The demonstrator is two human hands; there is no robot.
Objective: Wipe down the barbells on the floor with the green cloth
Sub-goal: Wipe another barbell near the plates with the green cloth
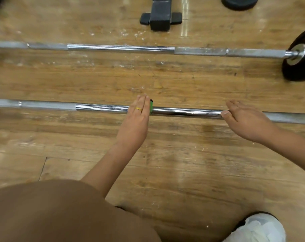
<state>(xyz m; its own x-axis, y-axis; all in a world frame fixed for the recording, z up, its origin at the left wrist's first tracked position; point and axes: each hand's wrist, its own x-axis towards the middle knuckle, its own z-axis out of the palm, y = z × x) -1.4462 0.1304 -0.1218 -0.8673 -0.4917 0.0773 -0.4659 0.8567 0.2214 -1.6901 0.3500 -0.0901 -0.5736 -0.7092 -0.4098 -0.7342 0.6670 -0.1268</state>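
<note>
Green cloth (151, 106) shows only as a thin sliver at the right edge of my left hand (137, 116), which lies flat across the near barbell (183, 113) with its fingers (142, 103) straight and together, pointing away from me and pressing the cloth onto the chrome; I cannot see the thumb, so I cannot say whether it hooks under the bar. What matters for the next stroke is the bar's long axis: it runs left to right across the wooden floor (165, 81), square to those fingers, so I judge the wipe has to slide sideways along it, not push forward. My right hand (244, 119) sits well to the right on the same bar, fingers laid loosely over the top and the thumb touching the near side, steadying more than gripping. The bright smooth stretch between the two hands is the closest part to cover, and the left hand, carrying the cloth, is the one placed to do it. The duller knurled section lies further left. The far barbell (120, 48) lies parallel beyond, apart from both hands, with a black plate (300, 58) on its right end; as far as I can judge, it has to wait until I shift forward.
</note>
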